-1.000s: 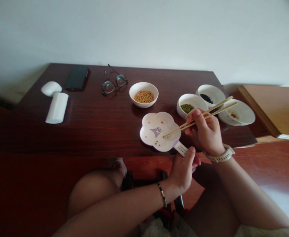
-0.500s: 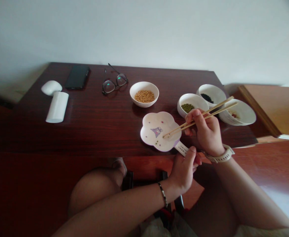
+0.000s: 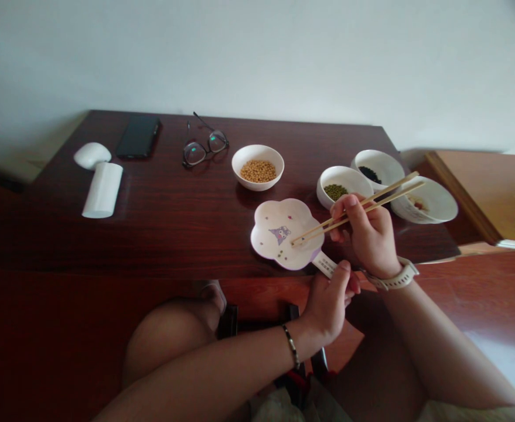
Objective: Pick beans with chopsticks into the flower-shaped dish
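My left hand (image 3: 330,305) is closed round the handle of a white flower-shaped dish (image 3: 268,249) with a purple cartoon print, at the table's front edge. My right hand (image 3: 369,234) grips a pair of wooden chopsticks (image 3: 382,198). Their tips reach down to the dish's middle; whether a bean sits between them is too small to tell. A few small green beans (image 3: 282,255) lie in the dish near its front. Just behind my right hand stands a white bowl (image 3: 321,193) of green beans (image 3: 335,191), partly covered by the fingers.
A bowl (image 3: 238,157) of yellow soybeans (image 3: 258,171) stands behind the dish. At right are a bowl (image 3: 384,161) of black beans and a bowl (image 3: 442,202) with reddish bits. Glasses (image 3: 204,149), a phone (image 3: 138,137) and a white cylindrical object (image 3: 102,190) lie leftward on the table (image 3: 173,228).
Almost nothing differs. The chopstick tips stay at the dish's middle, and both hands keep their holds.
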Demonstrator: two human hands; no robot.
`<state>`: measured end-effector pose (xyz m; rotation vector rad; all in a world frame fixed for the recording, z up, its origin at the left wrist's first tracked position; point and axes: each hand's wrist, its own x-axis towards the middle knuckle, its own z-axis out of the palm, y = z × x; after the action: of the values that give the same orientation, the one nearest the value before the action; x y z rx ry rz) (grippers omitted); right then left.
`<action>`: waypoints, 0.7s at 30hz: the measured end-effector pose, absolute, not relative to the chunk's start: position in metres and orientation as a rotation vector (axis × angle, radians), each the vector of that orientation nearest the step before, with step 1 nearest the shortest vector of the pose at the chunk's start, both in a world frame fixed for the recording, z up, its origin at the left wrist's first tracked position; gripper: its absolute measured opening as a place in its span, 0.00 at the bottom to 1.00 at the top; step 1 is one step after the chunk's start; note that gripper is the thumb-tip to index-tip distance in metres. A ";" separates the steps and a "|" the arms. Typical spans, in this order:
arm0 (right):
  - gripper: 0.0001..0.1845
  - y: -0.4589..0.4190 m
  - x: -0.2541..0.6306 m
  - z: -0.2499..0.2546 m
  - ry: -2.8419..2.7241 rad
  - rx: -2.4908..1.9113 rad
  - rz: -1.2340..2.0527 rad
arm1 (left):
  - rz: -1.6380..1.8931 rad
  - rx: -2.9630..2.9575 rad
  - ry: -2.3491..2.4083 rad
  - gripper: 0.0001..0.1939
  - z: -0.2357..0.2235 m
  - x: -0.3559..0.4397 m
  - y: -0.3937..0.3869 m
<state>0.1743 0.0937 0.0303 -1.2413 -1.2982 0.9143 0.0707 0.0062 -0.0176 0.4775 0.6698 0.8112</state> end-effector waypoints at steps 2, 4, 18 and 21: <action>0.26 0.094 0.174 0.031 -1.300 -1.248 0.916 | 0.814 0.482 0.661 0.32 -0.018 0.071 0.006; 0.26 0.094 0.174 0.032 -1.301 -1.258 0.907 | 0.815 0.483 0.655 0.32 -0.018 0.071 0.006; 0.25 0.097 0.177 0.034 -1.161 -1.179 0.807 | 0.822 0.484 0.677 0.33 -0.018 0.071 0.007; 0.22 0.106 0.192 0.041 -1.029 -1.072 0.655 | 0.818 0.499 0.663 0.33 -0.018 0.071 0.007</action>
<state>0.1917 0.1059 0.0407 -1.0722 -1.0290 0.6546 0.0711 0.0066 -0.0182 0.4993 0.6631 0.8175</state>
